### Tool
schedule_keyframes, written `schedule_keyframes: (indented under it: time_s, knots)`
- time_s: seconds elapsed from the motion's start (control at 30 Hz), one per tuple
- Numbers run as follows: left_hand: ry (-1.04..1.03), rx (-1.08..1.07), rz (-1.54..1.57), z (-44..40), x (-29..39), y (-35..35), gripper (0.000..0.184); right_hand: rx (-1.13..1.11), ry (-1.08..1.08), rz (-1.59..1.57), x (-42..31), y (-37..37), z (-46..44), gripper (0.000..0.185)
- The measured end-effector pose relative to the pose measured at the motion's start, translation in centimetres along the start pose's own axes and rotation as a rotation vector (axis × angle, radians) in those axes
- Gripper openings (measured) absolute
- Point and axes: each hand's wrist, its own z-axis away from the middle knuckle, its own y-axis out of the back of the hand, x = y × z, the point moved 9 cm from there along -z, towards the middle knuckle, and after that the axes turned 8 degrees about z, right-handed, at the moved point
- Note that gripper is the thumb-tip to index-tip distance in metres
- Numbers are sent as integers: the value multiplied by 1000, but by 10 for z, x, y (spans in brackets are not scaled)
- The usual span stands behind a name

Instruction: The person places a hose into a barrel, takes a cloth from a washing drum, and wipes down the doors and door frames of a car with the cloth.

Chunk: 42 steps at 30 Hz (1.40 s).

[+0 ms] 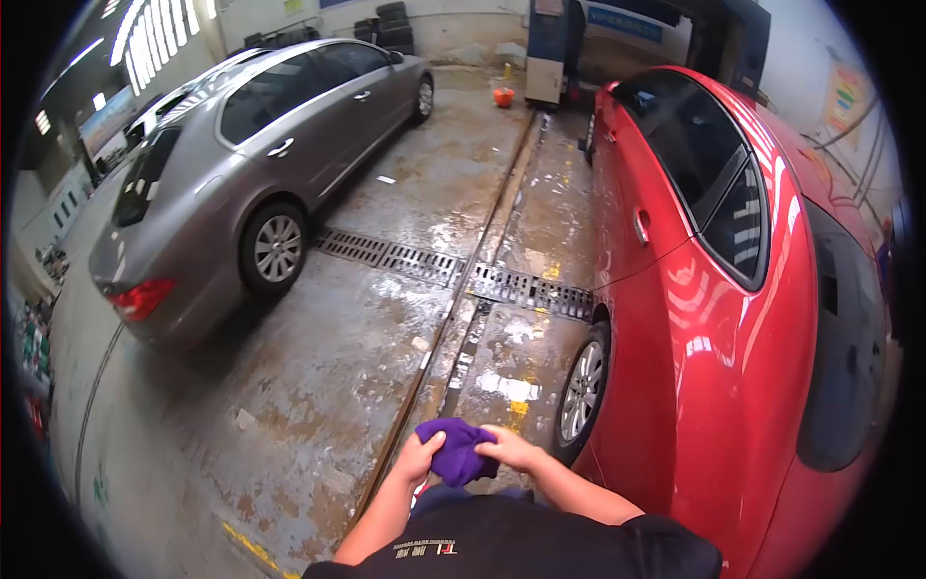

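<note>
A bunched purple cloth [457, 452] is held in front of my body, low in the head view. My left hand [417, 457] grips its left side, thumb on top. On the cloth's right side, my right hand [509, 449] has its fingers closed on the fabric. Beside my right arm stands a glossy red car [666, 318], with its near wheel [583, 388] close to that arm. The cloth touches neither the car nor the floor.
A grey car [289, 135] stands at the left. Metal drain grates [386, 256] and a long rail [434, 347] cross the wet floor [318, 386]. An orange bucket [503, 97] sits far ahead near a blue and white machine [546, 58]. Tires [394, 27] are stacked at the back wall.
</note>
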Motion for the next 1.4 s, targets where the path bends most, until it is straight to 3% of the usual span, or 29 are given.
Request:
schedule_keyframes:
  time_s: [0.13, 0.23, 0.3, 0.37, 0.5, 0.57, 0.63, 0.7, 0.77, 0.83, 0.9, 0.97, 1.03, 1.1, 1.23, 1.3, 1.4]
  knots:
    - [163, -160, -74, -132, 55, -54, 35, 334, 17, -471, -44, 124, -22, 34]
    - [222, -279, -140, -235, 57, -77, 32, 392, 151, -586, -72, 202, -49, 39]
    - [377, -209, -289, -316, 44, -81, 25, 406, 261, -716, -78, 258, -67, 48]
    - [427, -143, -261, -394, 21, -75, 23, 270, 374, -903, -67, 313, -88, 51]
    - [548, -88, -427, -515, -4, -99, 15, 633, 134, -556, -18, 447, -145, 33]
    - [586, -155, -428, -562, -3, -139, 15, 603, 162, -601, -12, 477, -157, 32]
    - [545, -321, -627, -613, 2, -196, 18, 630, 144, -655, -18, 503, -162, 34]
    - [549, -440, -674, -656, -9, -252, 21, 686, 28, -601, -13, 521, -162, 39]
    - [-88, -930, -1056, -695, -14, -347, 24, 743, -47, -354, -20, 537, -156, 38]
    - [-631, -1241, -1121, -682, -1, -452, 29, 793, -114, -68, -7, 549, -151, 37]
    - [-838, -1396, -1073, -674, -12, -519, 34, 915, -287, -238, 11, 542, -139, 42]
    - [-1113, -1480, -1080, -670, -30, -560, 40, 1071, -419, -196, 30, 529, -128, 44]
    - [-1133, -1622, -1095, -674, -64, -573, 43, 1266, -543, -178, 44, 502, -122, 46]
    - [-973, -1750, -1336, -689, -111, -566, 44, 1278, -554, -301, 38, 470, -137, 48]
    - [-1001, -1719, -1561, -693, -140, -568, 52, 1279, -518, -412, 16, 415, -176, 50]
    - [-990, -1721, -1660, -696, -150, -567, 57, 1326, -426, -547, 13, 392, -191, 46]
    - [-978, -1843, -1699, -719, -179, -557, 38, 1466, -107, -895, -16, 360, -184, 46]
